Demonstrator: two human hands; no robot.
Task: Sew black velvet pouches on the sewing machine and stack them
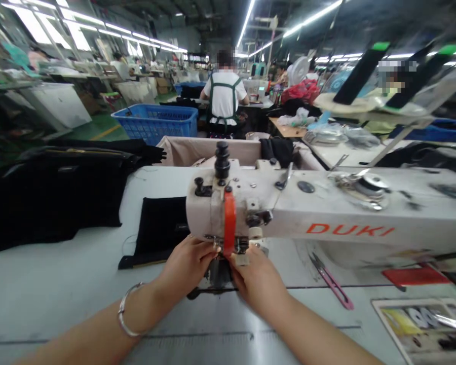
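Both my hands are at the needle area of a white sewing machine point(289, 203) with an orange guard strip point(230, 223). My left hand point(188, 261), with a silver bangle on the wrist, is closed in a pinch just left of the strip. Opposite it, the fingers of my right hand point(260, 276) are bent together under the machine head. What the fingertips hold, if anything, is too small and hidden to make out. A black fabric piece point(157, 230) with a small label lies flat behind my left hand, its right part hidden by the machine head.
Stacked black fabric point(53, 192) covers the table's left side. Pink-handled thread snips point(332, 284) and a red flat object point(414, 275) lie at right. Behind the machine are a cloth-lined bin point(213, 147), a blue basket point(155, 121) and a seated person point(225, 96). Black thread cones point(361, 76) stand at upper right.
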